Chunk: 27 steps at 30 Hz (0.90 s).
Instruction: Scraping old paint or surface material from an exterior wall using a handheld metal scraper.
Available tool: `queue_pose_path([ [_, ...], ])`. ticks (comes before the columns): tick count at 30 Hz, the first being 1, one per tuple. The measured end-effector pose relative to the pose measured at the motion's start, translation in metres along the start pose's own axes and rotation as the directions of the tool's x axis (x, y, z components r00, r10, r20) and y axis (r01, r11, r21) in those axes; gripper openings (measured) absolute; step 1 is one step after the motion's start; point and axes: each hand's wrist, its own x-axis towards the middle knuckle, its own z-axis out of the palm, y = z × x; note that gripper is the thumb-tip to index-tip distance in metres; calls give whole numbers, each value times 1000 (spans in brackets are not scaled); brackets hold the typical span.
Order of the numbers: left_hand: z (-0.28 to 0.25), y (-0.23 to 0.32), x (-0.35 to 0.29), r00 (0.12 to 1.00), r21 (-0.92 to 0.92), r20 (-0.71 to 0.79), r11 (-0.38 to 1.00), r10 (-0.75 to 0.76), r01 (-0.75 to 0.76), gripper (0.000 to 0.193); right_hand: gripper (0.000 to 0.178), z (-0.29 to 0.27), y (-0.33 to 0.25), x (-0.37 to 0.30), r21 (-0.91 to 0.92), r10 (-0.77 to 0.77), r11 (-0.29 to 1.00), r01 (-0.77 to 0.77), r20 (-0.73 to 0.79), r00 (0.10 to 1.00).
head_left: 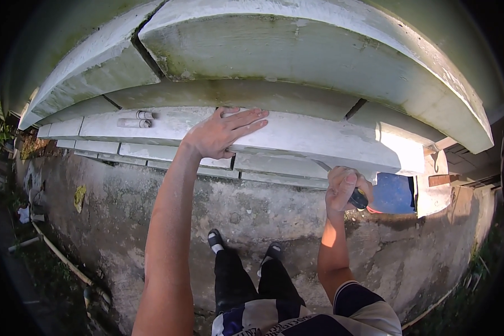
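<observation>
My left hand (221, 133) lies on the top of a long white-painted slab (302, 131), its fingers stretched out and pointing right. My right hand (344, 187) is closed around a hand tool with a dark rounded handle (359, 197). From that fist a thin metal shaft (322, 166) points up and left to the slab's lower front edge. The tool's exact kind does not show, as my fingers hide much of it. Two short pale tubes (134, 119) lie side by side on the slab, left of my left hand.
Larger greenish-white slabs (274, 47) arch above, with dark gaps between them. A blue container (395, 193) is right of my right hand, beside a pale board (434, 196) and a metal hook (436, 162). Stained concrete (297, 235) lies underfoot; a long pole (67, 260) rests at left.
</observation>
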Motion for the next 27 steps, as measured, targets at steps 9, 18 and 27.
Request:
queue_pose_path([
  [9, -3, -1, -2, 999, -4, 22, 1000, -31, 31, 133, 20, 5, -6, 2, -55, -88, 995, 86, -22, 996],
  [18, -1, 0, -1, 1000, -23, -2, 1000, -17, 17, 133, 34, 16, -12, 10, 70, 43, 997, -38, -65, 997],
  [27, -4, -3, -4, 999, 0, -7, 1000, -31, 31, 129, 36, 15, -6, -6, -181, 43, 982, -48, -29, 999],
])
